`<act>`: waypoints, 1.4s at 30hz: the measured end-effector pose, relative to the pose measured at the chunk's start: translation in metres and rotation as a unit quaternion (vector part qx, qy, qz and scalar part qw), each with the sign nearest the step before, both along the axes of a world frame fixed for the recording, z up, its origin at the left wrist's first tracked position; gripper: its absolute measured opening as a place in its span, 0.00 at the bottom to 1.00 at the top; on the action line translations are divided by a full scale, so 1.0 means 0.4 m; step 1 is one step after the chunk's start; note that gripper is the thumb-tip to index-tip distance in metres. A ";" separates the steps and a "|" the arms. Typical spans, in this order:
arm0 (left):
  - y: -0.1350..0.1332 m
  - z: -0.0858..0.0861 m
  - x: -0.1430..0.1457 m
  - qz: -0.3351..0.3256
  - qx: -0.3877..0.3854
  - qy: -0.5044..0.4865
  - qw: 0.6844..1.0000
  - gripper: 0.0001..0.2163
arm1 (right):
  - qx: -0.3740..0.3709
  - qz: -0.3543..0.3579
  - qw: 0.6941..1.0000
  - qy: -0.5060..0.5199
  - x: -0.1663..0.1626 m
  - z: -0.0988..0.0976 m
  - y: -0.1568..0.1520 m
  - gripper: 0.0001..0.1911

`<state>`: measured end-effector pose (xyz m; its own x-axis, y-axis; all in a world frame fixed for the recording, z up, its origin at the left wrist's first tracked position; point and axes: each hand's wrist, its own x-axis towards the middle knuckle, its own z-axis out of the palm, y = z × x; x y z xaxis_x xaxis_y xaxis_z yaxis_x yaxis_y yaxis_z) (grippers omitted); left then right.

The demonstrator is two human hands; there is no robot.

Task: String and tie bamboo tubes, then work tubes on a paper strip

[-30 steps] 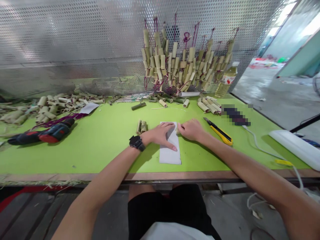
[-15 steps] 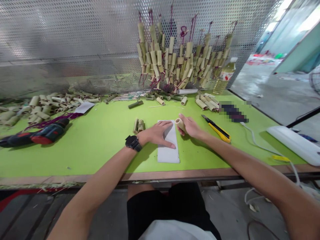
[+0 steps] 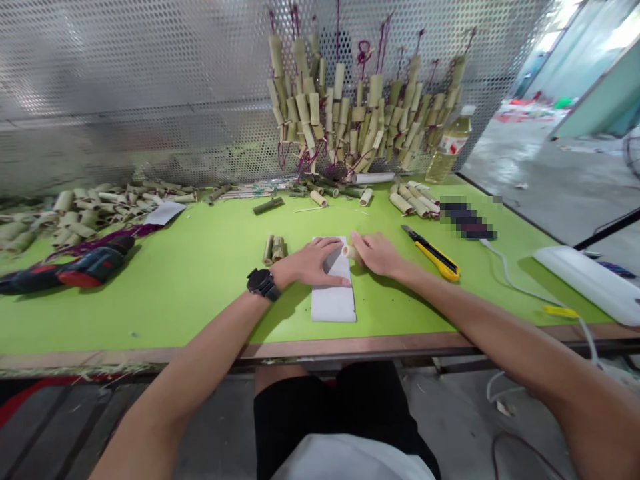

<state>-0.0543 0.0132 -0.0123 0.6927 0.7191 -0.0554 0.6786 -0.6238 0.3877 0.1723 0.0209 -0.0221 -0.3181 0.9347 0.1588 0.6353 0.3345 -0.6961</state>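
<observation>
While our left hand [image 3: 316, 262] lies flat on the white sheet [image 3: 333, 304], thumb apart from its fingers, we hold a short bamboo tube [image 3: 351, 253] with our right hand [image 3: 379, 254] curled around it. The tube's end pokes out toward our left hand, by the sheet's right edge.

Looking like a bamboo-craft workshop: showing a lime-green flat worktable [image 3: 170, 287], a dark-and-red pistol-shaped power drill [image 3: 93, 268], a yellow-and-black utility knife [image 3: 439, 262], and pale-green bamboo tubes [image 3: 375, 91] hanging on purple cords [image 3: 364, 51].
</observation>
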 end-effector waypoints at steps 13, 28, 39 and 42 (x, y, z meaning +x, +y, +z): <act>0.004 -0.006 0.006 0.005 0.017 0.014 1.000 0.57 | 0.159 0.016 0.923 -0.351 -0.027 0.031 0.008 0.24; 0.010 -0.006 0.011 0.018 0.010 -0.005 1.000 0.58 | 0.189 0.030 0.899 -0.395 -0.027 0.031 0.034 0.24; 0.007 -0.002 0.010 0.019 0.012 -0.012 1.000 0.57 | 0.187 0.038 0.893 -0.407 -0.015 0.039 0.031 0.25; 0.009 -0.003 0.009 0.020 0.013 -0.014 1.000 0.56 | 0.182 0.038 0.896 -0.404 -0.015 0.038 0.027 0.24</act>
